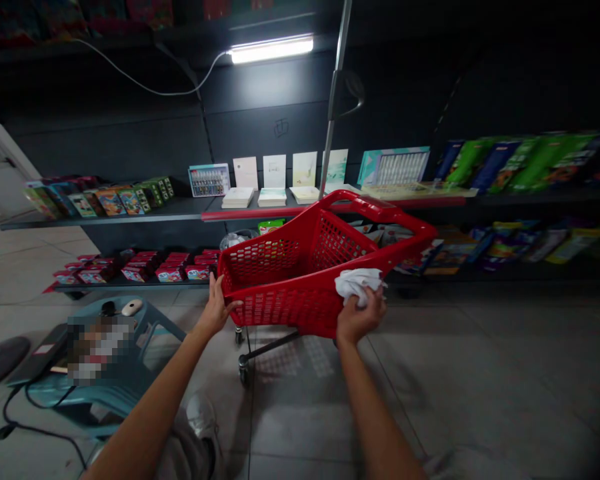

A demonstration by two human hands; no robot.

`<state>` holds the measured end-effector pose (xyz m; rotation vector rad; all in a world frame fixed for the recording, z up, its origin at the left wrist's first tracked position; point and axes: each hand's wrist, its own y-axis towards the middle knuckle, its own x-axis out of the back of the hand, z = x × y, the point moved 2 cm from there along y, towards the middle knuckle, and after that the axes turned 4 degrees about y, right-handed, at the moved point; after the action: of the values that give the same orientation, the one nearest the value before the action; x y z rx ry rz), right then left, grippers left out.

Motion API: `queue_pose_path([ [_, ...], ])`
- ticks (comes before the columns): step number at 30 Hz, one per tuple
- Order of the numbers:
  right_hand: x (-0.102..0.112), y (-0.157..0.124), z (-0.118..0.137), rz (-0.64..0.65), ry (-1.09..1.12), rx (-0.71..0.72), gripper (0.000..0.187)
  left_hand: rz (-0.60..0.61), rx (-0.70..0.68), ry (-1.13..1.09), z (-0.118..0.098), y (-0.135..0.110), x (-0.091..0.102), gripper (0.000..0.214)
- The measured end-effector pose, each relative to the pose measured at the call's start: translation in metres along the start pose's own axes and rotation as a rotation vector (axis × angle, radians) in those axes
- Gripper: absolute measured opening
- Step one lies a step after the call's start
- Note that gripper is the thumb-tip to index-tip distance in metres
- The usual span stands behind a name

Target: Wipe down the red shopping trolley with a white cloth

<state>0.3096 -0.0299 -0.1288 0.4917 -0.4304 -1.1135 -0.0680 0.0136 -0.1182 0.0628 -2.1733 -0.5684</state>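
A red plastic shopping cart (300,280) on small wheels stands on the tiled floor in front of me. My left hand (215,308) grips the cart's near left corner, fingers wrapped over the rim. My right hand (360,317) is closed on a crumpled white cloth (356,281) and presses it against the cart's right side wall. A metal pole (336,93) rises behind the cart's handle.
Dark shelves along the wall carry boxed toys (100,199), white cards (274,172) and colourful packs (510,160). A teal plastic stool (145,363) with a mouse and cables sits at the lower left. A lit tube lamp (271,49) hangs above.
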Motion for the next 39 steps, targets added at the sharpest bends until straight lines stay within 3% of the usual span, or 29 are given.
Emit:
queue_pose_path([
  [3,-0.033,-0.04,0.024,0.029,0.051,-0.193,0.051,0.039,0.073,-0.092,0.001,0.002,-0.002,0.099],
  [5,-0.055,-0.067,0.052,0.024,0.107,-0.297,0.055,0.066,0.051,-0.118,0.001,0.004,-0.001,0.114],
  [7,-0.075,-0.094,0.082,-0.02,0.135,-0.369,0.057,0.068,-0.004,-0.119,-0.001,0.005,0.0,0.125],
  [10,-0.1,-0.134,0.12,0.058,0.191,-0.383,0.061,0.052,-0.015,-0.123,0.0,0.007,0.001,0.121],
  [13,-0.113,-0.17,0.135,0.205,0.313,-0.317,0.052,0.055,0.032,-0.114,0.003,0.01,0.001,0.118],
  [16,-0.121,-0.187,0.129,0.557,0.316,-0.145,0.045,0.054,0.114,-0.104,0.006,0.015,0.002,0.112],
  [18,-0.119,-0.181,0.116,0.756,0.276,0.05,0.039,0.056,0.162,-0.111,0.009,0.019,0.003,0.106],
  [20,-0.109,-0.16,0.095,0.829,0.266,0.209,0.033,0.065,0.183,-0.121,0.011,0.025,0.001,0.103],
  [22,-0.09,-0.128,0.067,0.76,0.236,0.232,0.029,0.057,0.187,-0.129,0.013,0.03,-0.001,0.103],
  [26,-0.044,-0.065,0.01,0.205,0.056,0.014,0.032,0.045,0.209,-0.133,0.01,0.039,-0.006,0.105],
  [28,-0.034,-0.052,-0.004,0.048,0.01,-0.073,0.043,0.053,0.224,-0.138,0.006,0.041,-0.008,0.104],
  [30,-0.038,-0.055,-0.005,-0.046,0.021,-0.182,0.051,0.062,0.234,-0.149,0.001,0.042,-0.009,0.103],
  [32,-0.056,-0.074,0.006,-0.07,0.098,-0.387,0.056,0.069,0.243,-0.155,-0.003,0.042,-0.009,0.103],
  [34,-0.084,-0.104,0.024,0.041,0.22,-0.661,0.057,0.075,0.262,-0.15,-0.007,0.042,-0.009,0.103],
  [39,-0.153,-0.19,0.087,0.326,0.466,-0.864,0.029,0.048,0.254,-0.123,-0.006,0.043,-0.01,0.103],
])
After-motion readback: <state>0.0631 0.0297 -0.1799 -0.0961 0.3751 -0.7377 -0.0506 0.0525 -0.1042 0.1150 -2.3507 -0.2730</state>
